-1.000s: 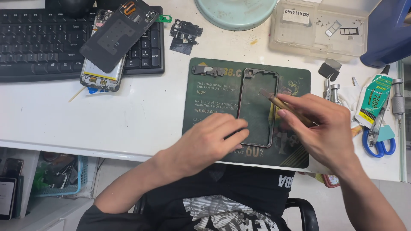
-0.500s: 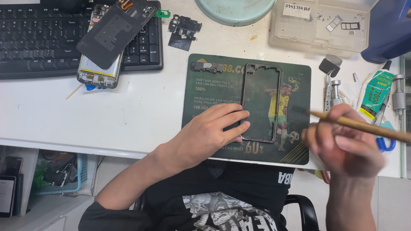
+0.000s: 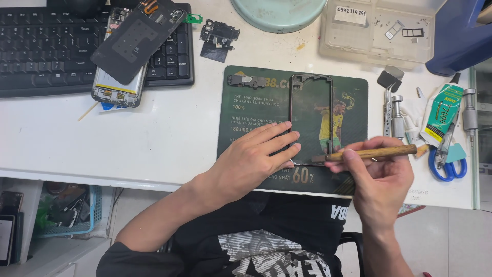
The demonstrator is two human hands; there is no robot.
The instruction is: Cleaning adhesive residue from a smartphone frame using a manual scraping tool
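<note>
Lying on the green mat [image 3: 246, 110], a phone frame [image 3: 311, 119] is pinned by the flat, spread left hand [image 3: 253, 159]; a wooden stick [image 3: 374, 152] is pinched by the right hand [image 3: 382, 182]; small trays are held in the clear box [image 3: 353, 38]

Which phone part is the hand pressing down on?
The empty phone frame on the green mat. The left hand pins its lower edge. The black back cover and the battery-side phone body lie untouched on the keyboard.

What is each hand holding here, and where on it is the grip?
The right hand grips a wooden-handled tool around the middle of its handle. The left hand holds nothing; its fingers press the phone frame flat at the lower left edge.
</note>
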